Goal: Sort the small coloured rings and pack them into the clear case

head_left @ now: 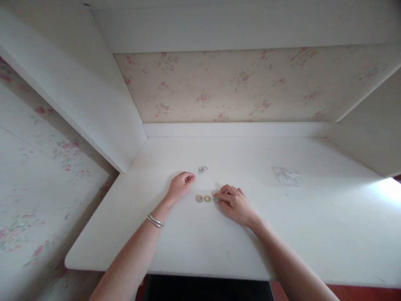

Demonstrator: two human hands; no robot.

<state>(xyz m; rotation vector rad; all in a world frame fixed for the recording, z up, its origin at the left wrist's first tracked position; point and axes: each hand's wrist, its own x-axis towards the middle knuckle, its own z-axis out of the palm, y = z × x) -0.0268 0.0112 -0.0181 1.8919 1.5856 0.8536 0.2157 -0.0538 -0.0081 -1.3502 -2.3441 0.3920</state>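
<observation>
A flat, clear plastic bag (pixel 286 177) lies apart, contents indistinct; left hand (pixel 181 185) curled, right hand (pixel 234 204) touching pale-green ring (pixel 216 200), both grips unclear.

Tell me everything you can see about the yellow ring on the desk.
The yellow ring is small and round, with an open centre. It lies flat on the white desk, in the middle of a row, between a pinkish ring and a greenish ring. The right hand is at the greenish one. The yellow ring's material, and whether anything beside it touches it, cannot be made out.
</observation>
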